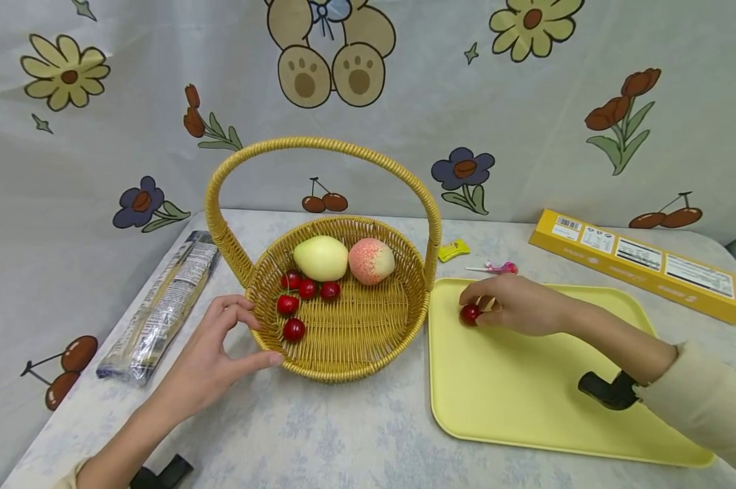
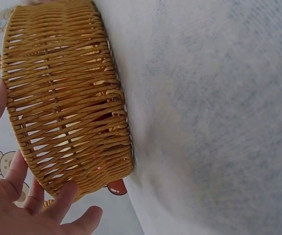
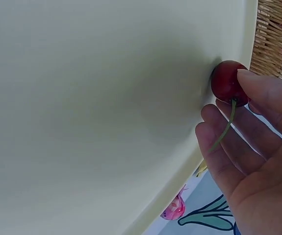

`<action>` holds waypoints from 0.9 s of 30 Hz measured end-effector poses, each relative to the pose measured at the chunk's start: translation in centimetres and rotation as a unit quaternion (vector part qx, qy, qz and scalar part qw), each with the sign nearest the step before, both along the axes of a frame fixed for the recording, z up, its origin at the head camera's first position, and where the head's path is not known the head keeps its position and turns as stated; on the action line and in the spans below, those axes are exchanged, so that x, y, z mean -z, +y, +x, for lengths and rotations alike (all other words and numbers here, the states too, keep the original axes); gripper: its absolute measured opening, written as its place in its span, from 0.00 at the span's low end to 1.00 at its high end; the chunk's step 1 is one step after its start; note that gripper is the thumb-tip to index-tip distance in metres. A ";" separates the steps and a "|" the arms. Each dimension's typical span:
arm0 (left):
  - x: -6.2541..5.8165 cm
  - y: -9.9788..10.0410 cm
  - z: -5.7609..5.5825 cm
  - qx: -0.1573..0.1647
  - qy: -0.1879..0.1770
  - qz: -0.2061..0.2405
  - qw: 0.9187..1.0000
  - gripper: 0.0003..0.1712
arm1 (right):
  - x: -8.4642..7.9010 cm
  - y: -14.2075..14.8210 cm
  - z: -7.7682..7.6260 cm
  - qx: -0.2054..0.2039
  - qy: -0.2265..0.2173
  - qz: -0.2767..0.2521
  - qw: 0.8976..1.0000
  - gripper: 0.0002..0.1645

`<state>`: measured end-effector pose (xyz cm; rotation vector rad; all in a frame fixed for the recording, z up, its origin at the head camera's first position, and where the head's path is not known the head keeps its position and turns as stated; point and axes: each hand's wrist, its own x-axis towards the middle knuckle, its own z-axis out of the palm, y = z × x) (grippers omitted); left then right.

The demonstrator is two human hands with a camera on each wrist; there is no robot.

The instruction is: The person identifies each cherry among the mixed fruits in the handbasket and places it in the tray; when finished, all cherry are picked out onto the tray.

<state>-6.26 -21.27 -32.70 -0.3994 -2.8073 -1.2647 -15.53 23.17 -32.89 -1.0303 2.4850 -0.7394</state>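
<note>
My right hand (image 1: 523,305) pinches a red cherry (image 1: 469,314) between thumb and fingers over the left end of the yellow tray (image 1: 527,380). In the right wrist view the cherry's green stem (image 3: 226,126) hangs in front of the fingers. My left hand (image 1: 211,363) is spread against the near left side of the wicker basket (image 1: 376,319), its thumb touching the rim. Inside the basket lie several cherries (image 1: 293,330), a pale yellow-green fruit (image 1: 321,258) and a pink-and-cream peach (image 1: 371,261). The left wrist view shows the fingers around the woven wall (image 2: 67,107).
A tall handle (image 1: 319,142) arches over the basket. Behind the tray lie a yellow wrapped candy (image 1: 453,250) and a pink lollipop (image 1: 508,267). A long yellow box (image 1: 643,261) lies at the back right. A clear-and-printed packet (image 1: 160,309) lies left of the basket.
</note>
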 end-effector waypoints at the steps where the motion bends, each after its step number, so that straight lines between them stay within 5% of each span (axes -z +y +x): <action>1: 0.0 0.0 0.0 0.000 0.000 0.000 1.000 0.23 | 0.0 0.0 0.0 -0.001 0.001 0.001 1.000 0.14; 12: 0.1 0.0 -0.1 0.005 0.002 0.008 1.000 0.23 | -1.1 -0.6 1.0 0.019 0.076 -0.002 0.997 0.15; 22: 0.1 0.0 -0.3 0.008 -0.007 0.016 1.000 0.22 | -4.4 -2.3 3.5 0.030 0.139 -0.017 0.990 0.12; 27: 0.1 0.0 -0.3 0.008 -0.007 0.018 1.000 0.23 | -5.7 -3.7 4.3 0.009 0.132 -0.038 0.990 0.12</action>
